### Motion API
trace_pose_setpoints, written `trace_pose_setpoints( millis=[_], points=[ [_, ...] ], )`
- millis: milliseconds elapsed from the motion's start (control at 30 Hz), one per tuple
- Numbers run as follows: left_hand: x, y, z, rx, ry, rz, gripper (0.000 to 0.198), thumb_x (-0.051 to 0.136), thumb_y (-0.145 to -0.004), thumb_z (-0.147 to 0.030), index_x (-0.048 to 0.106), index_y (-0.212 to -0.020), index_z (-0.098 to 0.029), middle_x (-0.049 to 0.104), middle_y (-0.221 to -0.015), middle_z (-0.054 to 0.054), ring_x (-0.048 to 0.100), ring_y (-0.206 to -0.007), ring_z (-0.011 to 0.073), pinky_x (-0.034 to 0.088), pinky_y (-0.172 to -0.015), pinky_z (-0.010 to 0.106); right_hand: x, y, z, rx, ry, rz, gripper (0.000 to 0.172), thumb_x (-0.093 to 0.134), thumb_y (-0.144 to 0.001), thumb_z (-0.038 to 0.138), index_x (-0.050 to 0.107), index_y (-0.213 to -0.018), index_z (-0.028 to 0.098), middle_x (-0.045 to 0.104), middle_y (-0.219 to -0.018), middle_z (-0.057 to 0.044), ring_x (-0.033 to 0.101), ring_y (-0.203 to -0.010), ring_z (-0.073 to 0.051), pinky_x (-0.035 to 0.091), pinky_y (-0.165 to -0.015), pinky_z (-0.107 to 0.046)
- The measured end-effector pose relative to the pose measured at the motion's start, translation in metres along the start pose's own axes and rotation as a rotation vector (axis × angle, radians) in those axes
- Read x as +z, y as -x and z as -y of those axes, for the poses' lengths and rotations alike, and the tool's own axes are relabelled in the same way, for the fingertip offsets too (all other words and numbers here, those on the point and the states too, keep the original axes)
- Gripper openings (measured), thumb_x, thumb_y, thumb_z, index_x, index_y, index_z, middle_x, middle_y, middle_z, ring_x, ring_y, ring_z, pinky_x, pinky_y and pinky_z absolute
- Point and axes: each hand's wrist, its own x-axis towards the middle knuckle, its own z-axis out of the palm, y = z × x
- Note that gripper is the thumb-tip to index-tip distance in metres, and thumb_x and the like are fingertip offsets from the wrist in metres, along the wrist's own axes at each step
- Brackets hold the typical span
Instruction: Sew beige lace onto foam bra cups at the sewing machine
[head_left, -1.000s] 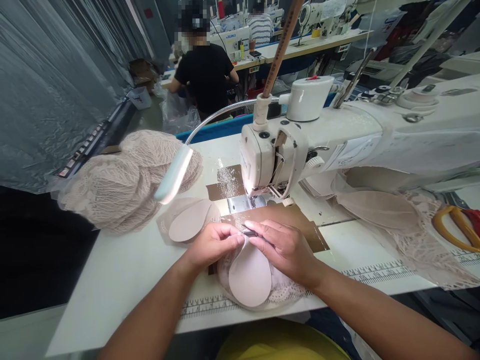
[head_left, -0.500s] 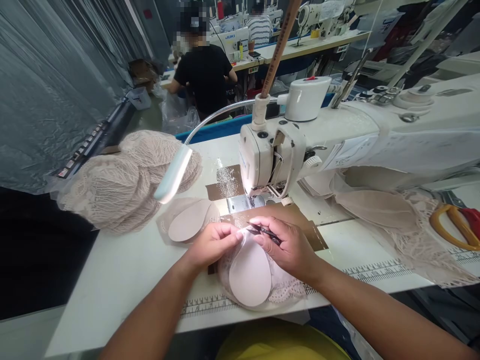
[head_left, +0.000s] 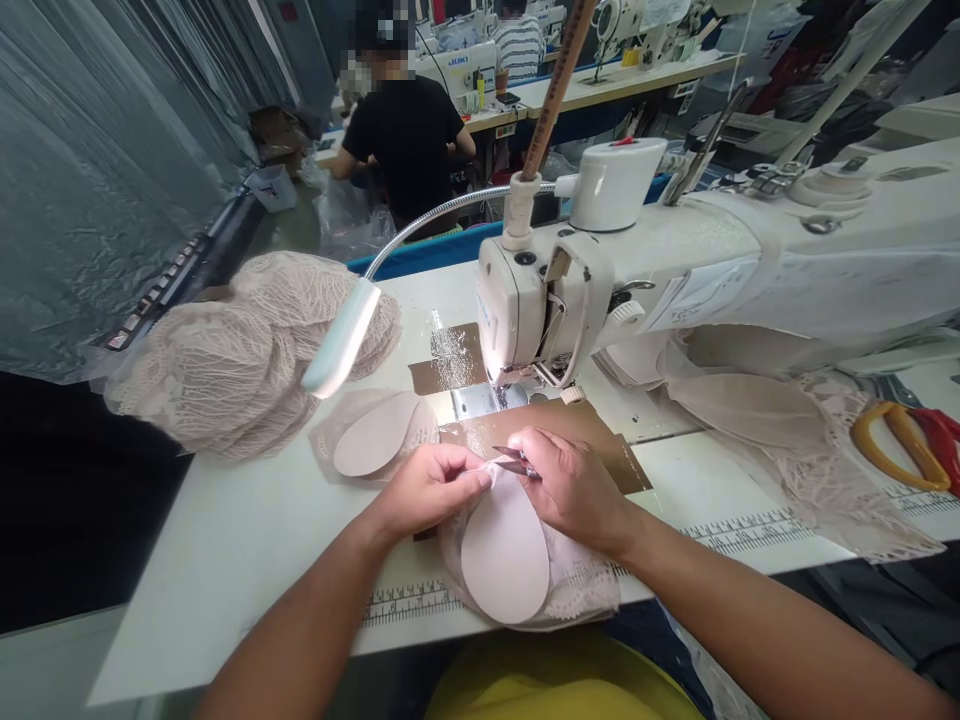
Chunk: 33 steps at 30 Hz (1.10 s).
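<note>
A beige bra cup piece (head_left: 505, 558) with lace edging lies at the table's near edge, in front of the sewing machine (head_left: 547, 300). My left hand (head_left: 427, 487) is closed, pinching the top edge of the cup. My right hand (head_left: 574, 487) is closed on small metal thread snips (head_left: 512, 461), whose tips sit at the cup's top edge beside my left fingers. Both hands are just in front of the needle plate (head_left: 480, 398).
A pile of lace cups (head_left: 232, 360) sits at the left, a single cup piece (head_left: 375, 445) beside it under the lamp (head_left: 341, 338). More lace pieces (head_left: 757, 415) and orange-handled scissors (head_left: 896, 445) lie on the right. A person in black sits at a far table.
The snips in my right hand have shifted slightly left, closing on the cup's top edge. The cup piece has slid a little toward me.
</note>
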Motion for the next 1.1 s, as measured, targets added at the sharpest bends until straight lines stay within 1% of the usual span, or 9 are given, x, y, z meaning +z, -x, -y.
trace_pose_setpoints(
  millis=[167,267,333,433,567,733,933,1033,1100],
  points=[
    [-0.006,0.0,0.004,-0.025,-0.053,-0.029,0.031,0.061,-0.082,-0.042,0.06,-0.074,-0.012,0.048,-0.064,-0.001,0.039,-0.057,0.0077,0.03,-0.05,0.019,-0.012,0.005,-0.006,-0.058,-0.06,-0.233,0.012,0.043,-0.08,0.011,0.043,-0.085,0.022,0.057,-0.065,0.0,0.053,-0.054,-0.013,0.038,-0.051,-0.023],
    [-0.01,0.0,0.007,-0.037,-0.065,0.014,0.03,0.066,-0.078,-0.042,0.059,-0.078,-0.013,0.05,-0.068,0.0,0.043,-0.06,0.009,0.031,-0.051,0.019,-0.013,0.008,-0.005,-0.187,-0.169,-0.284,0.011,0.043,-0.081,0.012,0.041,-0.082,0.023,0.054,-0.062,0.003,0.05,-0.051,-0.012,0.038,-0.051,-0.022],
    [-0.011,-0.001,0.007,-0.028,-0.058,0.035,0.029,0.068,-0.076,-0.04,0.057,-0.079,-0.014,0.049,-0.07,-0.001,0.043,-0.061,0.0092,0.031,-0.052,0.019,-0.008,0.009,-0.002,-0.303,-0.186,-0.168,0.008,0.045,-0.082,0.015,0.043,-0.081,0.023,0.056,-0.065,0.001,0.052,-0.055,-0.012,0.037,-0.052,-0.023],
    [-0.012,-0.001,0.006,0.02,0.027,0.054,0.031,0.069,-0.076,-0.038,0.048,-0.072,-0.015,0.044,-0.066,-0.003,0.036,-0.059,0.0075,0.026,-0.051,0.019,0.003,0.006,0.003,-0.419,-0.045,0.17,0.007,0.05,-0.078,0.015,0.047,-0.075,0.021,0.059,-0.069,-0.001,0.052,-0.059,-0.014,0.033,-0.052,-0.025],
    [-0.015,-0.001,0.001,0.003,0.22,0.109,0.039,0.072,-0.074,-0.033,0.037,-0.065,-0.017,0.039,-0.062,-0.005,0.031,-0.056,0.0059,0.022,-0.05,0.02,0.011,0.003,0.007,-0.366,0.114,0.435,0.009,0.057,-0.068,0.014,0.05,-0.071,0.019,0.06,-0.072,-0.002,0.052,-0.062,-0.016,0.031,-0.053,-0.027],
    [-0.023,-0.001,-0.002,-0.028,0.418,0.108,0.039,0.074,-0.07,-0.025,0.036,-0.064,-0.016,0.043,-0.063,-0.005,0.034,-0.053,0.0045,0.024,-0.05,0.018,0.008,0.004,0.008,-0.33,0.11,0.458,0.008,0.056,-0.069,0.013,0.052,-0.073,0.019,0.061,-0.075,-0.003,0.052,-0.063,-0.016,0.03,-0.053,-0.027],
    [-0.032,0.0,-0.007,-0.062,0.594,0.043,0.035,0.076,-0.068,-0.021,0.042,-0.07,-0.016,0.049,-0.07,-0.004,0.05,-0.058,0.0057,0.043,-0.065,0.023,0.007,0.003,0.011,-0.32,0.121,0.458,0.007,0.057,-0.07,0.014,0.053,-0.071,0.019,0.061,-0.073,-0.003,0.051,-0.062,-0.016,0.029,-0.053,-0.028],
    [-0.033,0.001,-0.009,-0.013,0.538,-0.003,0.032,0.074,-0.07,-0.023,0.043,-0.071,-0.017,0.046,-0.066,-0.006,0.042,-0.052,0.0033,0.045,-0.068,0.026,0.006,0.003,0.012,-0.297,0.109,0.452,0.008,0.058,-0.074,0.017,0.053,-0.07,0.019,0.06,-0.071,-0.002,0.05,-0.061,-0.015,0.028,-0.053,-0.027],
    [-0.032,0.003,-0.009,0.022,0.348,-0.079,0.026,0.072,-0.071,-0.025,0.048,-0.075,-0.017,0.046,-0.064,-0.006,0.041,-0.052,0.0049,0.043,-0.065,0.025,0.004,0.002,0.013,-0.269,0.095,0.458,0.015,0.06,-0.08,0.028,0.053,-0.069,0.019,0.059,-0.07,-0.002,0.049,-0.061,-0.015,0.026,-0.053,-0.027]
  ],
)
